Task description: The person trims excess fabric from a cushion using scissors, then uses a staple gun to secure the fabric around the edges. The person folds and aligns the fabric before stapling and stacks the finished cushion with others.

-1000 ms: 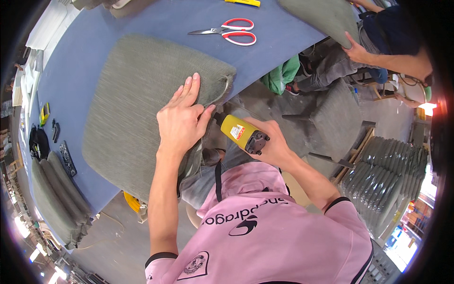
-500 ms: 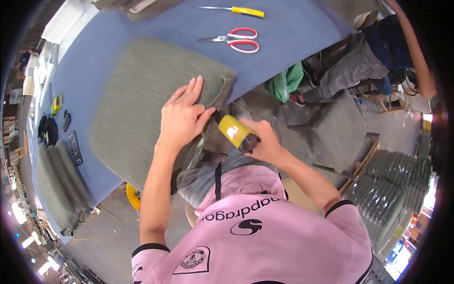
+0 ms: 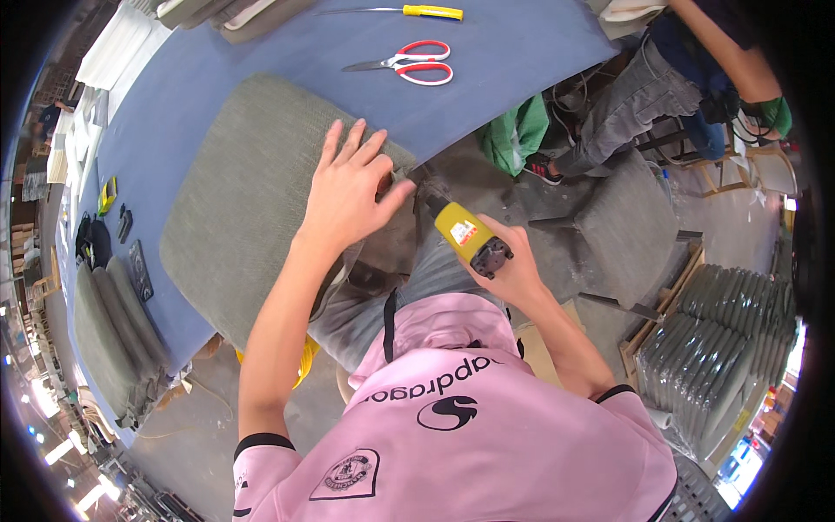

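Seeing the pad [image 3: 252, 174] on the table [image 3: 148, 148], covered on top already, apparently unfinished along the right edge. On to the left hand [image 3: 350, 193], spread open over it, then the tool [image 3: 464, 230], just off that edge, clamped in the right hand [image 3: 515, 268].

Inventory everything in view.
Flat table: one, blue, upper left
Rounded fabric pad: one, grey-green, partly on table
Boxy tool: one, yellow-black, centre
Metal scissors: one, red-white handles, top
Thin rod: one, yellow handle, top
Curved fabric pads: several, grey, left
Crumpled sheet: one, green, beside table
Upholstered seat: one, grey, right
Plastic-covered pile: one, grey, right
Co-worker: one, dark top, upper right
Jersey: one, pink, bottom
Left hand: one, bare, over pad
Right hand: one, bare, holding tool
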Motion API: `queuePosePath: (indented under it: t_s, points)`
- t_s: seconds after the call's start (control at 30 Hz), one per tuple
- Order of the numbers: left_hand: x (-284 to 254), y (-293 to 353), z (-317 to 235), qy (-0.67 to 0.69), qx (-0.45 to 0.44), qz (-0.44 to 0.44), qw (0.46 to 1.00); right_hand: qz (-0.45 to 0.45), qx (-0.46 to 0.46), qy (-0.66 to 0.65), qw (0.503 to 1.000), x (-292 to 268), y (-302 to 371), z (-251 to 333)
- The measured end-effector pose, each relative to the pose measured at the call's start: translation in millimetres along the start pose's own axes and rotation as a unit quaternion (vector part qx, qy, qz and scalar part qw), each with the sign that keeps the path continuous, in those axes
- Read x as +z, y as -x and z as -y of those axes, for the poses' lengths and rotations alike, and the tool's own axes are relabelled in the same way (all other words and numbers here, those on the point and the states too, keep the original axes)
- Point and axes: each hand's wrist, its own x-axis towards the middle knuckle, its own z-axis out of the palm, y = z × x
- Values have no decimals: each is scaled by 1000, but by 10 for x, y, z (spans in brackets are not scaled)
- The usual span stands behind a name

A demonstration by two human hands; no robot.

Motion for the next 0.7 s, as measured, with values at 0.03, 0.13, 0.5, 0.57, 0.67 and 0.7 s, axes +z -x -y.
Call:
queuePosePath:
  t_s: [0.03,0.13,0.5,0.57,0.67,0.7]
  points:
    - [23,-58,120,43,-5,11,999,0,-8,4,1000,-17,-78,48]
    - [31,-179,452,171,-4,22,985,-16,-23,-15,999,22,-227,89]
    - [194,-133,484,237,-57,-21,970,-35,-93,-71,993,17,-654,341]
    - [182,-129,467,242,-62,-24,968,-16,-83,-65,994,-4,-678,362]
    - [199,-118,468,255,-63,-29,964,23,-59,-57,996,-59,-692,411]
    - [221,-112,489,260,-57,-29,963,40,-51,-60,996,-64,-710,432]
